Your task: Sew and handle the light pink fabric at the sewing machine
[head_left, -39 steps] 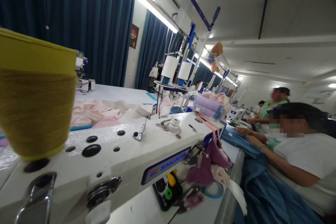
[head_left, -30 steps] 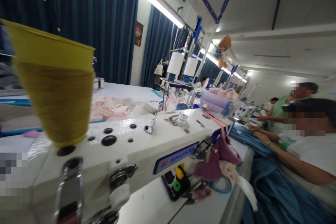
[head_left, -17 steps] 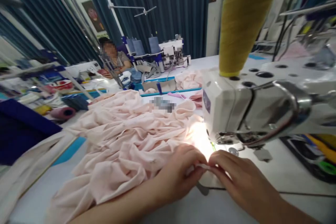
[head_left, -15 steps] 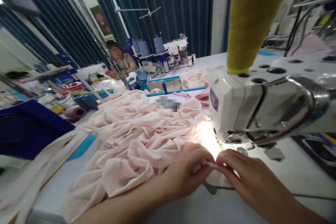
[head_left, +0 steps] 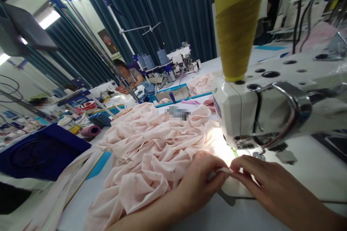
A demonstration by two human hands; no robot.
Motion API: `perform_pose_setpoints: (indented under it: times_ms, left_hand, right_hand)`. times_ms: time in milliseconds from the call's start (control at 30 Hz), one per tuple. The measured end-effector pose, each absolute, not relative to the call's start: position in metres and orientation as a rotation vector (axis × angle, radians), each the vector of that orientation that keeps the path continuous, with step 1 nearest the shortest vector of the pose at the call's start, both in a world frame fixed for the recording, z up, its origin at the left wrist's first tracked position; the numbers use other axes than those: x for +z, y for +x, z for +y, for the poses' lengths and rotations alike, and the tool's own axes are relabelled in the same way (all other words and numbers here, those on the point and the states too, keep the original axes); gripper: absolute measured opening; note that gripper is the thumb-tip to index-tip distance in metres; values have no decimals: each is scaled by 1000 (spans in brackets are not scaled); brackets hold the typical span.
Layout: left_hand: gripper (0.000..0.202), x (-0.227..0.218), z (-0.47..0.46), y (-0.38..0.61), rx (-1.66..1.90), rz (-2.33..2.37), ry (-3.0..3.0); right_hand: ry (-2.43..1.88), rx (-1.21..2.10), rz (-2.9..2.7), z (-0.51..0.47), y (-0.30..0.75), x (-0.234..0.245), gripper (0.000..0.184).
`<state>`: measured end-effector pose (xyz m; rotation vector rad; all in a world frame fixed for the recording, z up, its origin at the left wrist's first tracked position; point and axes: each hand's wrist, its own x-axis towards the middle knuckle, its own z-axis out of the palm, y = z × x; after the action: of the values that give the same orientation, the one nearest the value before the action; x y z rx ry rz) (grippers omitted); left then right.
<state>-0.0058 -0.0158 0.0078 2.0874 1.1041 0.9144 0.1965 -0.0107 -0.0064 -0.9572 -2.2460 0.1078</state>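
Head view shows the left hand (head_left: 202, 184) and right hand (head_left: 271, 184) meeting just in front of the sewing machine head (head_left: 260, 108), their fingers closed in a tight pinch on a narrow folded edge (head_left: 223, 170) of pale pink fabric (head_left: 143, 151). Neither hand is released. The bulk of the fabric lies in loose, gathered folds on the white table (head_left: 298, 177), left of the machine, with only this edge near the lit needle area. How much has been stitched cannot be told: no finished seam is visible, and most of the cloth sits heaped away from the machine. A yellow thread cone (head_left: 235, 25) stands on top of the machine.
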Motion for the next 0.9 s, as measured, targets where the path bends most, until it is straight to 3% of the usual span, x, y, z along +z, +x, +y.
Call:
perform_pose_setpoints:
  times_ms: [233,533,667,900]
  left_hand:
    - [4,11,-18,-7,971,1115,2131]
    - [7,3,-22,-10,1001,1180,2106]
    - [20,-5,-20,-11,1052,1135,2028]
    - [10,10,-18,-10,1081,971,2481]
  right_hand:
    - [-919,113,-2257,-11,197,-10,30]
    - [-768,-192,-2246,-12,197,-1,38]
    - [-912,-116,-2182,-16,193,-7,26]
    - [-950,-44,-2192,-17,191,-15,28]
